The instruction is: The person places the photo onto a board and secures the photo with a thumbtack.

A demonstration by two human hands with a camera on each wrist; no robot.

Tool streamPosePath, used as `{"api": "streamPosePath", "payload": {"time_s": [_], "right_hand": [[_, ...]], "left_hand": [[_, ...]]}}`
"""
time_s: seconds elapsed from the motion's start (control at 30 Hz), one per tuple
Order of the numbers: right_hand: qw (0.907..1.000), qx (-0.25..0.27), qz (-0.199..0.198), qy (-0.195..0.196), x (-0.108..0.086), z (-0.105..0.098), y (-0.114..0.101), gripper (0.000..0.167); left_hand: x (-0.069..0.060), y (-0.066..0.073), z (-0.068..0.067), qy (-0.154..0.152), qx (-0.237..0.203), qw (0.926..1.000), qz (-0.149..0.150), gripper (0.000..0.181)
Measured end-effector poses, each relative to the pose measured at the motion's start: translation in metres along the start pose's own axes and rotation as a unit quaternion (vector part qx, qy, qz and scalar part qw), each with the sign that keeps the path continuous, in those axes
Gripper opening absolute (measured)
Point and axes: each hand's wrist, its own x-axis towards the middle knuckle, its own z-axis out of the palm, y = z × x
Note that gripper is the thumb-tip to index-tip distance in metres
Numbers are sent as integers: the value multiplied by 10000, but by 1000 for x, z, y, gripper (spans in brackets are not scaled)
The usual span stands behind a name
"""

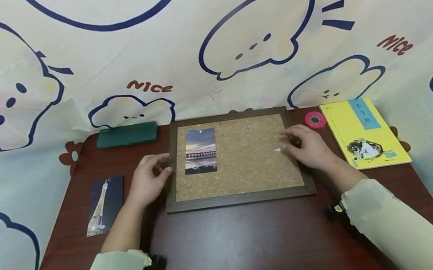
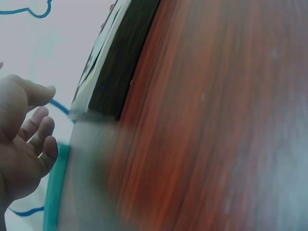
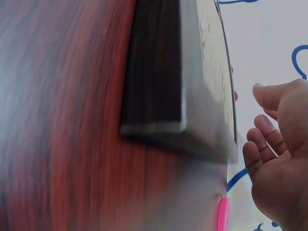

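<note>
A framed cork board lies on the table between the two hands. Pinned or resting on its left part is a sunset pier photo. My left hand hovers beside the left frame edge, fingers loosely bent and holding nothing; the left wrist view shows that hand apart from the board. Over the right frame edge is my right hand, also relaxed, with a gap to the board's side in the right wrist view. Near its thumb, small pale bits lie on the cork, too small to identify.
A photo of a lit tower lies left of the left forearm. Behind it sits a green case. A pink ring-shaped item and a yellow book are on the right. A patterned cloth hangs behind the table.
</note>
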Motion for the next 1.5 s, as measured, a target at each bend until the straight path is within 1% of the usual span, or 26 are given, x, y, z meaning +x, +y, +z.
{"api": "streamPosePath", "payload": {"time_s": [0.17, 0.27, 0.4, 0.53, 0.77, 1.0, 1.17, 1.3, 1.5], "right_hand": [[9997, -142, 194, 23, -6, -7, 12, 40], [9989, -320, 348, 40, -9, -11, 19, 39], [9980, -500, 377, 70, -14, -15, 29, 38], [9975, -584, 375, 123, -16, -21, 36, 38], [9951, -770, 619, 58, -16, -33, 42, 40], [9925, -853, 880, -2, -13, -38, 50, 41], [9912, -960, 910, -7, -11, -38, 55, 40], [9897, -1028, 997, -13, -8, -37, 56, 39], [9870, -1111, 1154, -120, -4, -37, 58, 39]], "left_hand": [[-8, -7, -14, 147, 178, 9997, -46, 40], [-12, -11, -21, 236, 195, 9995, -40, 39], [-18, -15, -30, 363, 271, 9990, -22, 39], [-24, -19, -38, 491, 414, 9979, -88, 40], [-37, -29, -53, 495, 762, 9946, -496, 44], [-47, -41, -59, 535, 961, 9905, -822, 45], [-52, -47, -65, 529, 1090, 9876, -1001, 50], [-56, -53, -71, 399, 1211, 9848, -1181, 58], [-63, -61, -84, 129, 1382, 9757, -1698, 76]]}}
